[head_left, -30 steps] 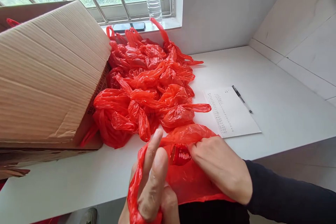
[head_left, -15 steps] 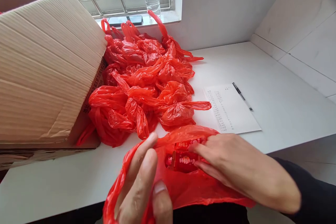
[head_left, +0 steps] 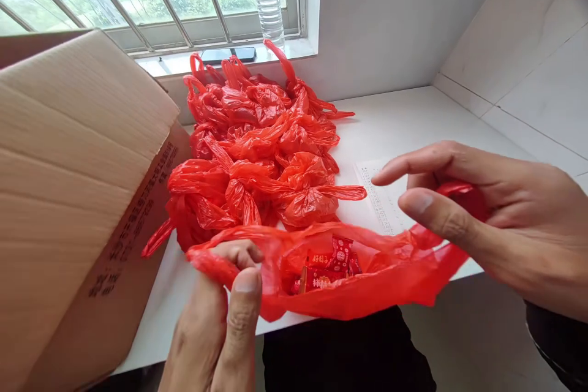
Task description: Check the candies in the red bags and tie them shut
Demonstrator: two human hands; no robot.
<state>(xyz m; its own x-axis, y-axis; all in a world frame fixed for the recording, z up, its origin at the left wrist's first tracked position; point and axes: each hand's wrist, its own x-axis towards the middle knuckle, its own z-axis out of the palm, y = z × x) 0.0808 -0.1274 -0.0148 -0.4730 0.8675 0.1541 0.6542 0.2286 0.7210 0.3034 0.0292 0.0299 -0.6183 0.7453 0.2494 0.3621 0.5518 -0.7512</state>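
An opened red plastic bag stretches between my hands at the table's front edge. Inside it lie several small red wrapped candies and red packets with pale lettering. My left hand is closed on the bag's left side, the plastic wrapped over its fingers. The bag's right handle is caught in the curled lower fingers of my right hand, whose thumb and index finger are apart. Part of that handle is hidden in the palm.
Several tied red bags are heaped behind. A cardboard box stands at the left. A written sheet lies partly behind my right hand. On the windowsill are a phone and a clear bottle.
My right hand has come out of the bag and moved right, now with its handle. My left hand has closed on the other side. Red candies now show on top of the packets.
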